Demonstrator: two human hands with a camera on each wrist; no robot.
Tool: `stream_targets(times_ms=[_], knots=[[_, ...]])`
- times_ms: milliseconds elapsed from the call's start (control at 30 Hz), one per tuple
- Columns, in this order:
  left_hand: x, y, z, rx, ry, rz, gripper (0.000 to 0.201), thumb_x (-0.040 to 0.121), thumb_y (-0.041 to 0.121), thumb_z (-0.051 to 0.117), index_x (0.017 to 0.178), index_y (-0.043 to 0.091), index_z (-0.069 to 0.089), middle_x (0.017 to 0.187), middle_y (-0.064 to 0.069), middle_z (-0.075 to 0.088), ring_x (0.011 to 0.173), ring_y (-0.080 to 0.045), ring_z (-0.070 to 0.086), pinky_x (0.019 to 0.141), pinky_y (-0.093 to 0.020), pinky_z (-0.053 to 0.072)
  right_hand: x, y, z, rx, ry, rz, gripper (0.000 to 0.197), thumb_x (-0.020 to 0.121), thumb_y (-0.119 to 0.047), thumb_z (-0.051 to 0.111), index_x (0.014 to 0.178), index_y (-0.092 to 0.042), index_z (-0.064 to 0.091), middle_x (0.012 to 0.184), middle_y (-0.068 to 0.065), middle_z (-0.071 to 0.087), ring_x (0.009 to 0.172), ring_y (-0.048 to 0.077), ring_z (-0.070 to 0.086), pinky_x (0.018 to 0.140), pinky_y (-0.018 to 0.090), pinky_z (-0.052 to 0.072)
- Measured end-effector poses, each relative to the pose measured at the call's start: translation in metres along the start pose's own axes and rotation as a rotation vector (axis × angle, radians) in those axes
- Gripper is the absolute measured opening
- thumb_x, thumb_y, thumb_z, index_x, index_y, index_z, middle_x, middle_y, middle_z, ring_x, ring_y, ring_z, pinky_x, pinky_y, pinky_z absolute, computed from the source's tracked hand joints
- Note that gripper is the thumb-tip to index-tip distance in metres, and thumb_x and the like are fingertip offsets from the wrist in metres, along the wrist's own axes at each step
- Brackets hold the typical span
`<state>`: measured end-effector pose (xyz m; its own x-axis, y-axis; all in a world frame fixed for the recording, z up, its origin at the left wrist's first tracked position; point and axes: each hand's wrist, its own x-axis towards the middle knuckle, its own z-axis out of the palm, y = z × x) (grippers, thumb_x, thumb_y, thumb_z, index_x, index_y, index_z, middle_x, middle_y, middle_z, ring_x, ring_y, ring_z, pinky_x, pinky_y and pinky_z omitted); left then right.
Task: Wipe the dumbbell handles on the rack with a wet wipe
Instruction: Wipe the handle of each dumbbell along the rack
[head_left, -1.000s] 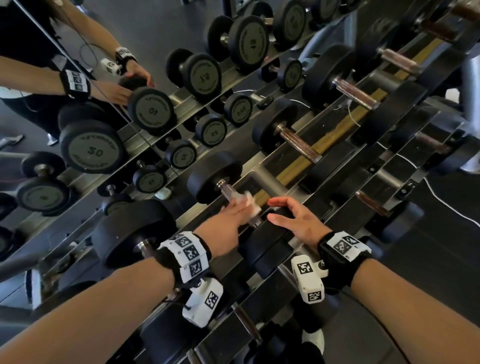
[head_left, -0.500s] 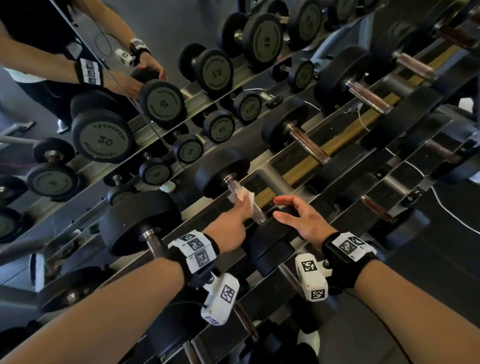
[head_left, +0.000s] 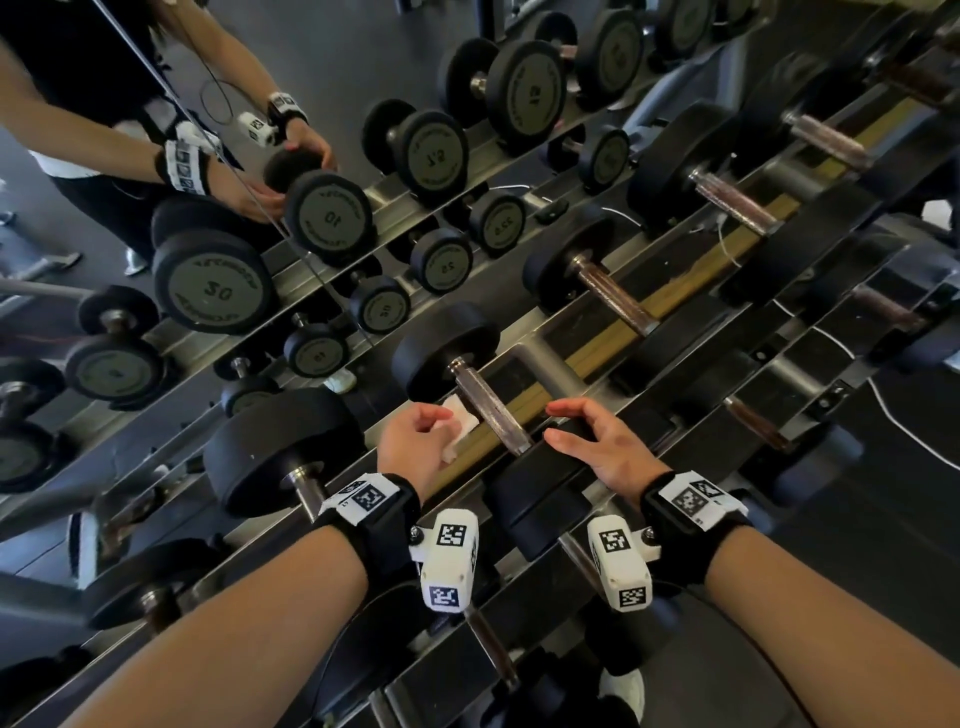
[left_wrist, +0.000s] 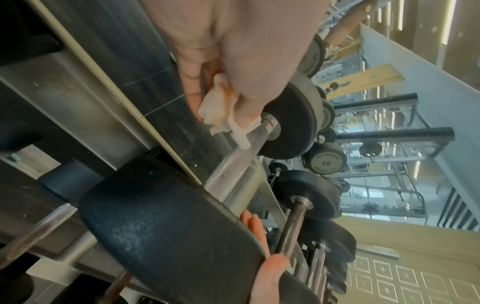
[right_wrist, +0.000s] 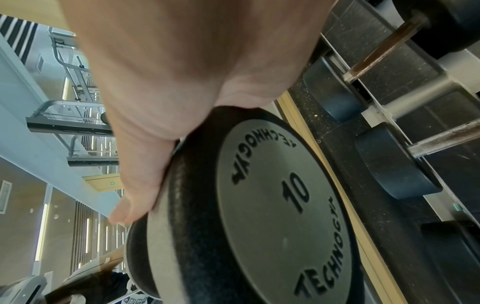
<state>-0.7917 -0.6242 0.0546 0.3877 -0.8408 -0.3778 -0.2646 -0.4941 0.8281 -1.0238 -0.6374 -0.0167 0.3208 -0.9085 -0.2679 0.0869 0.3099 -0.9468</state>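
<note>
Centre frame: left hand (head_left: 418, 441), now off the knurled steel dumbbell handle (head_left: 491, 410), clutches the crumpled white wet wipe (head_left: 457, 421); right hand (head_left: 602, 447), fingers relaxed, still rests on the black rubber dumbbell head (head_left: 540, 493).

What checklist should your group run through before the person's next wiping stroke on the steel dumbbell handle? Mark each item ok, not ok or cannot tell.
1. White crumpled wet wipe gripped in the left hand: ok.
2. Wipe in contact with the knurled steel dumbbell handle: not ok in the head view; it sits just beside the bar.
3. Right hand steadying the black rubber "10" dumbbell head: ok; its palm rests on the rim.
4. Dumbbell seated in the grey metal rack: ok.
5. Wipe still wet enough: cannot tell.
</note>
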Motion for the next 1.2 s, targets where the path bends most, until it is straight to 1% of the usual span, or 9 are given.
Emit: stream_targets(times_ms=[167, 267, 367, 533, 733, 833, 1000, 1100, 1200], knots=[[0.007, -0.001, 0.017, 0.02, 0.092, -0.045, 0.041, 0.079, 0.009, 0.077, 0.109, 0.022, 0.053, 0.109, -0.006, 0.066, 0.099, -0.025, 0.065, 0.089, -0.046, 0.055, 0.0, 0.0, -0.002, -0.028, -0.014, 0.005, 0.051, 0.073, -0.045, 0.08, 0.119, -0.034, 0.062, 0.124, -0.008, 0.062, 0.106, 0.006, 0.066, 0.085, 0.021, 0.054], [0.013, 0.0, 0.026, 0.047, 0.174, -0.08, 0.036, 0.078, 0.012, 0.077, 0.105, 0.023, 0.056, 0.107, -0.005, 0.067, 0.097, -0.022, 0.063, 0.091, -0.038, 0.052, 0.001, 0.002, -0.003, -0.039, -0.011, 0.008, 0.046, 0.077, -0.042, 0.08, 0.119, -0.034, 0.062, 0.124, -0.008, 0.063, 0.109, 0.01, 0.065, 0.094, 0.027, 0.052], [0.02, 0.002, 0.032, 0.001, 0.219, -0.13, 0.028, 0.079, 0.014, 0.075, 0.103, 0.022, 0.062, 0.105, -0.005, 0.068, 0.096, -0.023, 0.063, 0.09, -0.037, 0.051, 0.001, 0.003, -0.003, -0.008, 0.001, 0.014, 0.052, 0.073, -0.044, 0.078, 0.12, -0.031, 0.062, 0.124, -0.005, 0.063, 0.109, 0.012, 0.066, 0.09, 0.026, 0.054], [0.023, 0.0, 0.039, -0.126, 0.257, -0.17, 0.033, 0.083, 0.015, 0.072, 0.115, 0.016, 0.066, 0.109, -0.008, 0.069, 0.099, -0.027, 0.065, 0.094, -0.037, 0.052, 0.0, 0.001, -0.001, 0.007, 0.017, 0.026, 0.054, 0.071, -0.045, 0.077, 0.12, -0.03, 0.063, 0.125, -0.001, 0.064, 0.112, 0.016, 0.064, 0.097, 0.036, 0.054], [0.01, 0.0, 0.053, -0.356, 0.101, -0.205, 0.05, 0.084, -0.005, 0.068, 0.132, 0.006, 0.057, 0.121, -0.011, 0.067, 0.107, -0.023, 0.064, 0.096, -0.034, 0.051, -0.002, -0.001, -0.001, 0.006, 0.015, 0.044, 0.05, 0.072, -0.047, 0.079, 0.118, -0.035, 0.064, 0.124, -0.002, 0.064, 0.114, 0.018, 0.063, 0.103, 0.046, 0.05], [0.006, -0.004, 0.058, -0.402, 0.058, -0.236, 0.057, 0.085, -0.011, 0.063, 0.139, 0.008, 0.052, 0.127, -0.01, 0.064, 0.115, -0.025, 0.062, 0.104, -0.041, 0.047, -0.002, -0.001, -0.001, -0.009, 0.006, 0.048, 0.042, 0.075, -0.047, 0.08, 0.114, -0.042, 0.064, 0.123, -0.004, 0.065, 0.113, 0.016, 0.064, 0.102, 0.046, 0.051], [0.026, 0.006, 0.053, -0.417, 0.098, -0.179, 0.054, 0.087, -0.01, 0.062, 0.137, 0.006, 0.053, 0.126, -0.013, 0.064, 0.114, -0.027, 0.062, 0.102, -0.041, 0.049, -0.001, -0.002, -0.001, -0.024, -0.005, 0.045, 0.061, 0.056, -0.068, 0.081, 0.111, -0.047, 0.064, 0.12, -0.008, 0.065, 0.113, 0.015, 0.064, 0.103, 0.045, 0.05], [0.031, 0.006, 0.051, -0.422, 0.127, -0.149, 0.05, 0.089, -0.006, 0.062, 0.136, 0.007, 0.055, 0.125, -0.014, 0.065, 0.114, -0.027, 0.063, 0.103, -0.043, 0.049, -0.001, -0.001, -0.001, -0.026, -0.006, 0.043, 0.056, 0.06, -0.065, 0.08, 0.11, -0.048, 0.064, 0.121, -0.007, 0.065, 0.114, 0.016, 0.063, 0.104, 0.046, 0.049], [0.012, -0.013, 0.056, -0.269, 0.082, -0.109, 0.047, 0.089, 0.001, 0.062, 0.132, 0.019, 0.06, 0.123, -0.002, 0.068, 0.109, -0.017, 0.065, 0.099, -0.04, 0.052, -0.002, -0.001, -0.002, -0.027, -0.006, 0.037, 0.051, 0.064, -0.061, 0.08, 0.111, -0.047, 0.064, 0.122, -0.006, 0.064, 0.114, 0.015, 0.063, 0.104, 0.046, 0.05]])
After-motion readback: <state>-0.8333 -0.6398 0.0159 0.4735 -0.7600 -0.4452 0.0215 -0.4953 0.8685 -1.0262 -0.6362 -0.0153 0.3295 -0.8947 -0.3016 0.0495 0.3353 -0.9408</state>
